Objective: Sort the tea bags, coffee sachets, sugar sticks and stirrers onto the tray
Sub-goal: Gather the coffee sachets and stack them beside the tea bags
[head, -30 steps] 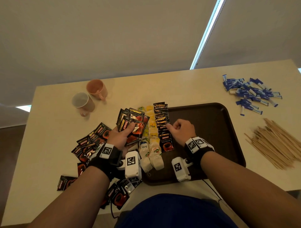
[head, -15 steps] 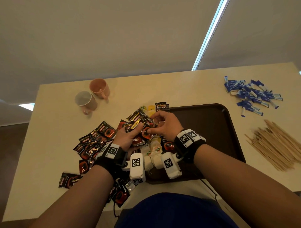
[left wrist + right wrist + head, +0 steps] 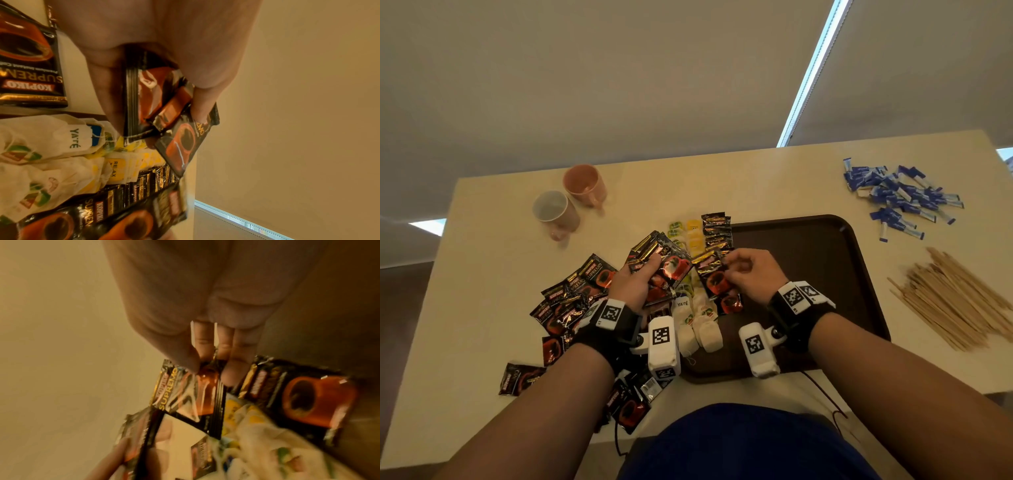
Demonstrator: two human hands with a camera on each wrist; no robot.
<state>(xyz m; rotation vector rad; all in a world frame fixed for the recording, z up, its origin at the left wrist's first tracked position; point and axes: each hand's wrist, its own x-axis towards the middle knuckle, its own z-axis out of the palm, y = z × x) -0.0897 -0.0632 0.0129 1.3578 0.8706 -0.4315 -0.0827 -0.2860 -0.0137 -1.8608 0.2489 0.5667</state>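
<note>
My left hand (image 3: 635,282) grips a fanned bundle of black coffee sachets (image 3: 664,262) just left of the brown tray (image 3: 825,246); the left wrist view shows the bundle of sachets (image 3: 162,104) clamped between thumb and fingers. My right hand (image 3: 743,274) pinches a single coffee sachet (image 3: 712,277) by its edge above the tray's left side, seen as the pinched sachet (image 3: 191,394) in the right wrist view. On the tray lie a row of tea bags (image 3: 697,322) and a row of coffee sachets (image 3: 717,229). Loose coffee sachets (image 3: 571,301) are heaped on the table to the left.
Blue sugar sticks (image 3: 897,197) lie in a pile at the far right of the table. Wooden stirrers (image 3: 952,301) are heaped right of the tray. Two cups, one pink (image 3: 583,185) and one pale (image 3: 554,210), stand at the back left.
My right hand reached left to the bundle in my left hand, took one sachet from it and has drawn it back to the right over the tray's left side.
</note>
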